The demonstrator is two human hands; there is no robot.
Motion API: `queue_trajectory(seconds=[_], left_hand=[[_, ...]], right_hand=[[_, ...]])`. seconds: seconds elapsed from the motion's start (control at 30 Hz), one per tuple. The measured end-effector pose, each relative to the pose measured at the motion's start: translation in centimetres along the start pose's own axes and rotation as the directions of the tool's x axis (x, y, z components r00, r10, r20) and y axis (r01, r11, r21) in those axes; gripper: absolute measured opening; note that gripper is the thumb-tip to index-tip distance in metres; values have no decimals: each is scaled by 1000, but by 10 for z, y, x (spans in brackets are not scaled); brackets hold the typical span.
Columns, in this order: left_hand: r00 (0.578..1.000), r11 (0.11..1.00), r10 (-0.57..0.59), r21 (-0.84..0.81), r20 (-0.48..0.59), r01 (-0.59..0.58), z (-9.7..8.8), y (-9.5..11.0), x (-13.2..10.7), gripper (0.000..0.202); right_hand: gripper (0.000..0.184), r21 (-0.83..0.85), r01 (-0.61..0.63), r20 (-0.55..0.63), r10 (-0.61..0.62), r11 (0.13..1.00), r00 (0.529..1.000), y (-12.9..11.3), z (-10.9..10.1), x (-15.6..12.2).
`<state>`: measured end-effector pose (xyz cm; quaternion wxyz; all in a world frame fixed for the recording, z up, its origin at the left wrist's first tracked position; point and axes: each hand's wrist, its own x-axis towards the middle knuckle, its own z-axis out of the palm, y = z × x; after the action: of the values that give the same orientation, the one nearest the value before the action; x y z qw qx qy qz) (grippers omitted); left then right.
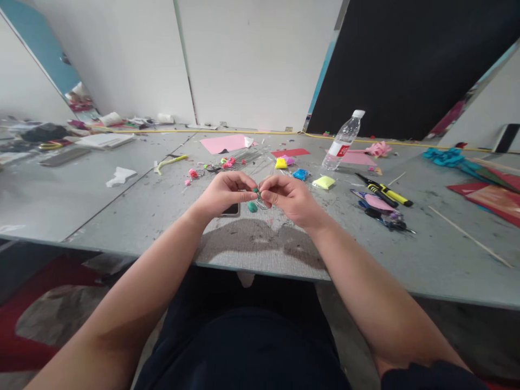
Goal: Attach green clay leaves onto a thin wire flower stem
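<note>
My left hand (225,193) and my right hand (287,198) meet above the grey table (162,216), fingers pinched together on a tiny green piece of clay (257,190). A larger teal-green clay lump (252,207) lies on the table just below my fingertips. A dark phone (231,210) shows partly under my left hand. Both forearms reach in from the near edge.
Yellow (280,163), blue (301,174) and pale yellow (324,182) clay packets lie behind my hands. A plastic water bottle (342,141) stands at the back right. A yellow-black cutter (384,190), pink paper (224,143), pink clay bits (193,173) and thin wooden sticks (469,236) are scattered around.
</note>
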<state>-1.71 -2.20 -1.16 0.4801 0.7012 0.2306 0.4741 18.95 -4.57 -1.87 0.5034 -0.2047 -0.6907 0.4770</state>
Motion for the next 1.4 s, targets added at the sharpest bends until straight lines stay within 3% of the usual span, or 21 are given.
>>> queue_trajectory(seconds=[0.43, 0.97, 1.4], left_hand=[[997, 999, -17, 38, 69, 14, -1, 1, 0, 36], [996, 1000, -15, 0, 90, 15, 0, 0, 0, 34], [999, 999, 24, 36, 23, -24, 1, 0, 1, 33]], right_hand=[[30, -33, -30, 41, 32, 999, 999, 0, -2, -1], [40, -29, -67, -16, 66, 997, 998, -4, 4, 0], [42, -27, -58, -52, 57, 998, 997, 2, 7, 1]])
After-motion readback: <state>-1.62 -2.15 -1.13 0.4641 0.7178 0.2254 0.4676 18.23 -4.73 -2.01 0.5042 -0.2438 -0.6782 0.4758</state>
